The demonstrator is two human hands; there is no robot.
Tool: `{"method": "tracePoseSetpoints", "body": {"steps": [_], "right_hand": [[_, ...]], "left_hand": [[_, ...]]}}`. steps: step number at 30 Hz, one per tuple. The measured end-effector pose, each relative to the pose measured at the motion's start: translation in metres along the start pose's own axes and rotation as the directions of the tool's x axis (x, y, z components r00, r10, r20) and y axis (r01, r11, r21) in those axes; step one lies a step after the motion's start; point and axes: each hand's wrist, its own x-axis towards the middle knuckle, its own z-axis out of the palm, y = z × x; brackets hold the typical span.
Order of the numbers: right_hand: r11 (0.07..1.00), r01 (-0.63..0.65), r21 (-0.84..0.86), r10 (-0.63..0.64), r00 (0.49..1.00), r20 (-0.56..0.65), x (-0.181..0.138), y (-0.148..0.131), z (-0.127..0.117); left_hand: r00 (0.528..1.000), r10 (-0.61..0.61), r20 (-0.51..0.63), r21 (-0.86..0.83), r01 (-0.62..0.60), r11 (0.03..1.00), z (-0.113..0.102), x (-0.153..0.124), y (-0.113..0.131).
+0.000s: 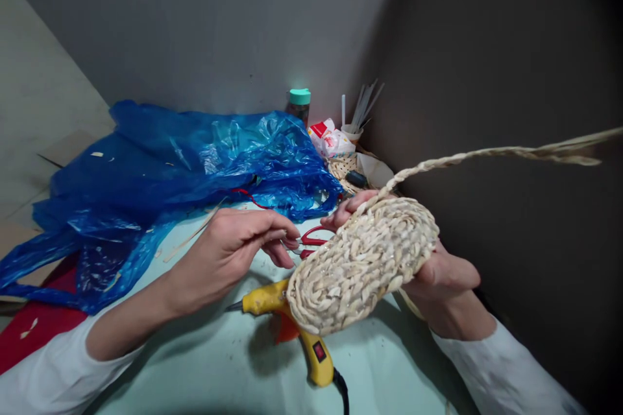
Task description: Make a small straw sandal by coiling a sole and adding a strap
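Note:
My right hand [440, 275] grips a woven oval mat of braided straw [363, 262] from underneath, fingers showing past its far edge. A loose braided tail [487, 154] runs from the mat up and to the right. My left hand [233, 249] hovers just left of the mat, fingertips pinched together on something thin that I cannot make out. Below the mat a yellow glue gun [311, 340] lies on the pale green table [204, 363]. Red-handled scissors [314, 241] lie between the two hands.
A crumpled blue plastic bag [170, 175] covers the table's left and back. In the far corner stand a jar with a teal lid [299, 104], a cup of sticks [357, 120], a red and white packet [331, 139] and a small woven piece [343, 168]. Grey walls close in behind and right.

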Motion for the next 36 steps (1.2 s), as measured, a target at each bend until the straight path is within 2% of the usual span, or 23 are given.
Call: {"method": "tracePoseSetpoints", "body": {"steps": [2, 8, 12, 15, 17, 19, 24, 32, 34, 36], "right_hand": [[1.0, -0.021, -0.018, 0.021, 1.0, -0.015, 0.0, -0.001, 0.0], [0.999, -0.033, 0.009, 0.033, 0.999, 0.018, 0.001, -0.003, -0.002], [0.999, -0.035, 0.037, 0.034, 0.999, 0.026, 0.001, -0.001, -0.003], [0.998, -0.04, 0.052, 0.039, 0.999, 0.02, 0.0, 0.001, -0.003], [0.996, -0.045, 0.072, 0.044, 0.999, 0.025, 0.0, 0.002, -0.002], [0.995, -0.051, 0.089, 0.048, 0.998, 0.042, 0.0, 0.003, -0.002], [0.996, -0.076, 0.055, 0.074, 0.997, 0.034, 0.0, 0.002, -0.001], [0.997, -0.039, 0.072, 0.036, 0.998, 0.047, 0.0, 0.004, -0.003], [0.996, -0.038, 0.077, 0.035, 0.998, 0.043, -0.001, 0.005, -0.003], [0.996, -0.045, 0.075, 0.042, 0.998, 0.044, -0.001, 0.005, -0.003]], "left_hand": [[1.0, 0.014, 0.002, 0.02, -0.014, 1.0, 0.001, 0.0, 0.0], [0.985, -0.144, -0.091, 0.001, 0.144, 0.99, 0.002, 0.0, 0.008], [0.977, -0.051, -0.205, 0.112, 0.075, 0.991, 0.0, -0.001, 0.007], [0.973, 0.037, -0.229, 0.164, 0.001, 0.986, 0.0, -0.001, 0.007], [0.971, 0.038, -0.236, 0.171, 0.003, 0.985, -0.001, 0.0, 0.008], [0.976, -0.009, -0.216, 0.129, 0.038, 0.991, -0.001, 0.001, 0.009], [0.99, -0.132, -0.054, -0.138, 0.124, 0.983, -0.001, 0.003, 0.006], [0.975, -0.223, -0.016, -0.387, 0.2, 0.9, -0.003, 0.006, -0.005], [0.965, -0.264, -0.015, -0.384, 0.238, 0.892, -0.004, 0.005, -0.005], [0.957, -0.282, -0.067, -0.29, 0.252, 0.923, -0.005, 0.004, -0.005]]}}
